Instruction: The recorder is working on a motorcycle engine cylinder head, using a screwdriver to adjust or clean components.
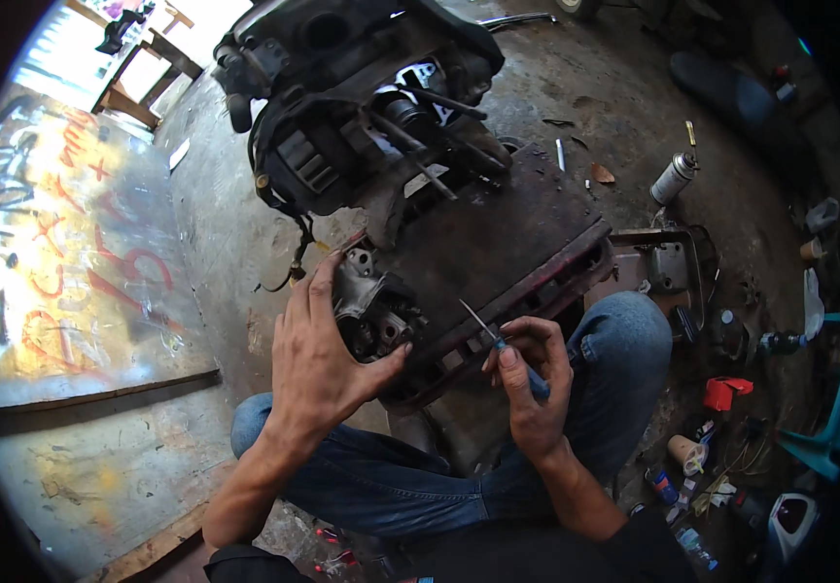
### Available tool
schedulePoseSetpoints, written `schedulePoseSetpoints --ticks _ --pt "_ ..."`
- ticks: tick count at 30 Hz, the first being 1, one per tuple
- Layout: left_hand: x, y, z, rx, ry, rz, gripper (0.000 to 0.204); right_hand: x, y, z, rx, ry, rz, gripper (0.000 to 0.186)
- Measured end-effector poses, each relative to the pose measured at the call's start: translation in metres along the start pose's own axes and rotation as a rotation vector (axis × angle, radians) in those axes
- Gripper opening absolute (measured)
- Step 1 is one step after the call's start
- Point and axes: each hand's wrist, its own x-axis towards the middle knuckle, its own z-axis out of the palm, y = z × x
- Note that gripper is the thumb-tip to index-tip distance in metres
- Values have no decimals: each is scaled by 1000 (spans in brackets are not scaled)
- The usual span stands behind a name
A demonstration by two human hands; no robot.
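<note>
I record the left hand (318, 364) clasping a metal casting (369, 296) between thumb and spread fingers, the part just beyond its palm. I find the right hand (537, 384) gripping a blue-handled screwdriver (539, 386), tip forward-left of that hand, clear of the casting.

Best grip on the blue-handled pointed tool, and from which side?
Probably the blue handle, from the wearer's side, where the right hand holds it. The handle is the thicker, nearer end; the thin metal shaft narrows to a point angled up-left, away from the wearer.
</note>
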Motion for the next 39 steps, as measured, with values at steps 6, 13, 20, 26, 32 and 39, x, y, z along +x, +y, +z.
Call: schedulePoseSetpoints --ticks 6,13,20,26,32,39 --pt "13 -17 -4 -128 -8 12 105 6 -10 21 -145 -150 -128 27" --pt "27 -36 -14 -510 -17 -70 43 22 -35 35 -235 -175 -100 23" --pt "26 -37 2 -739 22 -130 34 47 -49 55 -413 -213 -45 21" --pt "25 -29 18 -706 66 -174 33 55 -37 66 -427 -349 -155 18" --pt "26 -30 19 -760 91 -169 31 55 -32 65 -534 -251 -221 16" --pt "26 -30 23 -818 82 -156 31 61 -35 60 -392 -322 16 18"
